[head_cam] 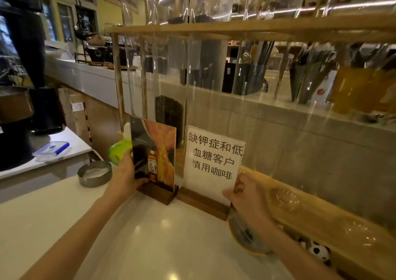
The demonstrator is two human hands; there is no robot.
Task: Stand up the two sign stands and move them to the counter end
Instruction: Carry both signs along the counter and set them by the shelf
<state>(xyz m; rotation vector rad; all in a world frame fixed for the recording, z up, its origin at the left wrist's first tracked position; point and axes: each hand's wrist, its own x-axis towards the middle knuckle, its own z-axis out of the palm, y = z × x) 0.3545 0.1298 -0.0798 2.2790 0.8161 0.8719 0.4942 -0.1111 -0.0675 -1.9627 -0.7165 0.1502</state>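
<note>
Two sign stands are upright side by side on the white counter point(128, 232), at its far end against a clear screen. The left sign stand point(156, 151) has a dark wooden base and a picture of a bottle. My left hand point(125, 176) grips its left edge near the base. The right sign stand point(212, 157) holds a white sheet with black Chinese characters in a lighter wooden base. My right hand point(246, 196) holds its lower right corner.
A metal ashtray point(94, 173) and a green packet point(120, 151) sit just left of the stands. A bowl point(246, 237) lies under my right wrist. A wooden ledge point(321, 222) with a small panda figure point(317, 250) runs along the right. A clear screen with a wooden frame point(235, 32) rises behind.
</note>
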